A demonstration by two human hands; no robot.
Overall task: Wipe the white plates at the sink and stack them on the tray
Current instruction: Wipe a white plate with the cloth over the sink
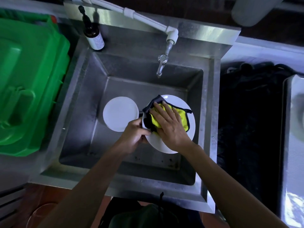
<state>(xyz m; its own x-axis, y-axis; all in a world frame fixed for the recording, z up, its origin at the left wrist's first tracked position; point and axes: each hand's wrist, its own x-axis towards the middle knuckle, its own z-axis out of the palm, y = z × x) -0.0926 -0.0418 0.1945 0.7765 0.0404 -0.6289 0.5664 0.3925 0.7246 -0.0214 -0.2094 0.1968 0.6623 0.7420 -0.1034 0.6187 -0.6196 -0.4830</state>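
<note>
At far left, a green plastic crate (31,83) is seen beside the steel sink (79,102), with a brown pump bottle (93,36) on its rim. A second white plate (120,113) lies in the basin, apparently awaiting wiping. The held white plate (171,145) is steadied over the basin, its left rim pinched by the left hand (134,137). A yellow cloth (181,118) is pressed flat on it by the right hand (171,127), fingers spread. The tap (162,64) stands behind. A metal tray (294,145) is partly seen at far right.

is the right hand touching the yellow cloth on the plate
Touching. The head view shows the right hand lying flat on the yellow cloth, pressing it onto the white plate.
</note>
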